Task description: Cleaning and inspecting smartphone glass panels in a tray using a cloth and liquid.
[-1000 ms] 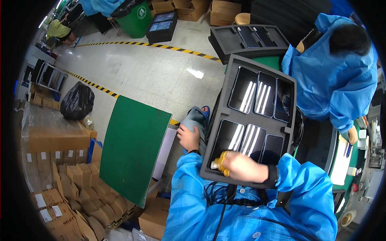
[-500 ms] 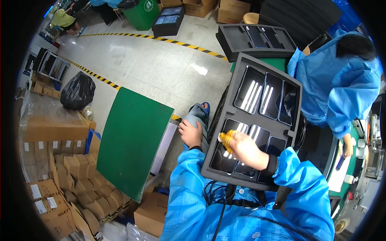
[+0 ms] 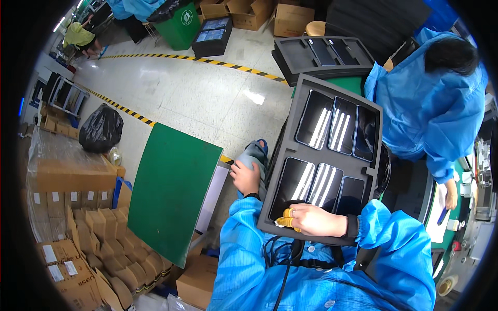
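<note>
My left hand [image 3: 246,179] lies on my grey-trousered knee [image 3: 248,159], fingers spread and holding nothing. In front of me is a dark grey foam tray [image 3: 324,159], tilted, with several black glossy phones lying in its recesses in two rows. My right hand [image 3: 311,220] is over the near edge of the near-left phone [image 3: 293,181]. Yellow finger cots [image 3: 288,217] cover its fingertips, which are bent and drawn together. A small pale bit shows at the tips; what they pinch, if anything, is hidden.
Another foam tray [image 3: 324,52] with phones stands beyond mine. At the right, a co-worker in a blue smock [image 3: 425,98] bends over a bench. A green board [image 3: 174,192] stands at my left, beside cardboard cartons [image 3: 72,173] and a black bag [image 3: 101,128].
My right hand has moved down toward the near edge of the near-left phone. My left hand stays on the knee. The whole view has shifted slightly.
</note>
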`<action>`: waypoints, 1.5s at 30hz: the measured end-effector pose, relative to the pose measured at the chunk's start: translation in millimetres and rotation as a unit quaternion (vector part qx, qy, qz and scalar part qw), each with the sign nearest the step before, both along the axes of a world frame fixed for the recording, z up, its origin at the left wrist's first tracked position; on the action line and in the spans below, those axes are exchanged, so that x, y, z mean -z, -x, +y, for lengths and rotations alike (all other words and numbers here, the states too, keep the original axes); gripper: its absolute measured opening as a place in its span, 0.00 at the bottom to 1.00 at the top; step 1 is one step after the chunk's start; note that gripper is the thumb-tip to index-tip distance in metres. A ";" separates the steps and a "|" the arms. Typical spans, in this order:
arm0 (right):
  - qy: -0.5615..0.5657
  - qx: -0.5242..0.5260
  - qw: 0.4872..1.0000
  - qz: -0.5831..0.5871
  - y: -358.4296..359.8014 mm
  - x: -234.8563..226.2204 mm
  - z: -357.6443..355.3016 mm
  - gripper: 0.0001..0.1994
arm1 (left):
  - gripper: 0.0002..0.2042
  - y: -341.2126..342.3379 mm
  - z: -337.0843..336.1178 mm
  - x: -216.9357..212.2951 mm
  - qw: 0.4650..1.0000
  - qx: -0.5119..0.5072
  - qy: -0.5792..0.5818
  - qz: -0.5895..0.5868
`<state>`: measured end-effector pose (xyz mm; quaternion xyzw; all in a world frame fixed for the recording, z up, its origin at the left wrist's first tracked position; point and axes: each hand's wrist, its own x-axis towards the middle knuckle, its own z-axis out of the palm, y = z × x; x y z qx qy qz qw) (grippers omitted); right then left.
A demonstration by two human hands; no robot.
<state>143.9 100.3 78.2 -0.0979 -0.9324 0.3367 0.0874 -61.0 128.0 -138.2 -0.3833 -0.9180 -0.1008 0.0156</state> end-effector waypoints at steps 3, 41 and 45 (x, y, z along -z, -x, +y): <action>-0.001 -0.041 0.999 0.002 -21.2 0.6 8.8 0.06 | 0.24 -2.4 1.0 -1.9 1.000 0.004 0.002 -0.012; -0.194 0.096 0.976 -0.040 -11.7 1.1 22.2 0.16 | 0.25 -3.6 1.7 -2.9 1.000 0.016 -0.007 -0.013; -0.167 0.289 0.942 -0.016 -24.1 9.8 91.7 0.10 | 0.24 -2.5 2.0 -2.2 1.000 0.015 -0.007 -0.008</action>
